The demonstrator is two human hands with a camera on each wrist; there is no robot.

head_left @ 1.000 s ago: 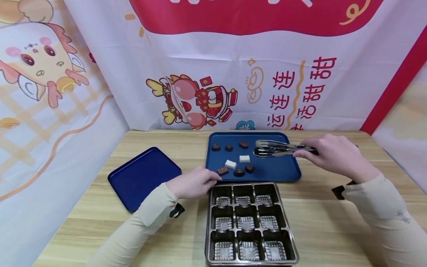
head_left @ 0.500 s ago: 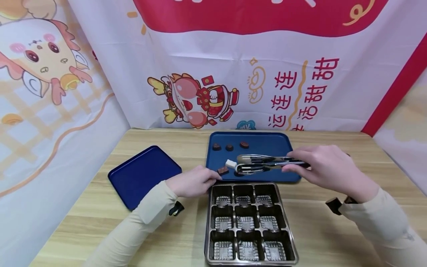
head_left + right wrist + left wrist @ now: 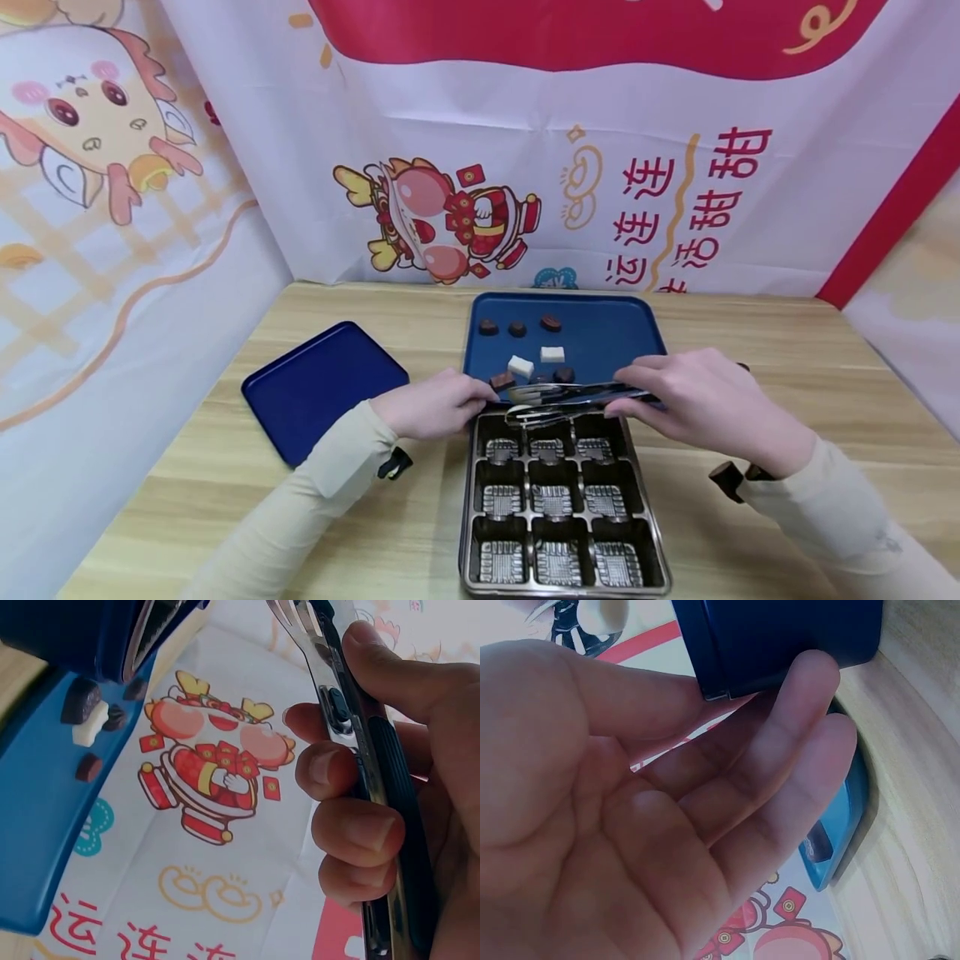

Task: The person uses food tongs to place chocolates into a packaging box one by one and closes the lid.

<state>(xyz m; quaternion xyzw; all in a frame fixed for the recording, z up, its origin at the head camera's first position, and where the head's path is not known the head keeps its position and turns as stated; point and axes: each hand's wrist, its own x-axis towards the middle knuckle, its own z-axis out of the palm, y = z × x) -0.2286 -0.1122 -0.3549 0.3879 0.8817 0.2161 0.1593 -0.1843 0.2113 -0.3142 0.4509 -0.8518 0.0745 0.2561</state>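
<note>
My right hand [image 3: 701,400] grips metal tongs [image 3: 577,398], whose tips point left over the back row of a nine-compartment insert [image 3: 566,591]. A pale rounded piece [image 3: 604,615] shows at the tongs' tips in the left wrist view. With thumb and fingers, my left hand [image 3: 435,407] holds the back left corner of the dark blue box [image 3: 795,630] around the insert. Just behind, a blue tray [image 3: 607,333] bears several dark chocolates [image 3: 488,327], two white ones [image 3: 521,367] and a brown square one [image 3: 502,382]. The tongs partly hide the nearest chocolates.
A second, dark blue tray [image 3: 322,392] lies at an angle on the wooden table [image 3: 187,483], left of my left hand. A printed cloth [image 3: 480,108] hangs behind the table's back edge.
My right hand has brought the tongs left and nearer, from above the blue tray to over the insert's back edge. My left hand has stayed at the box corner.
</note>
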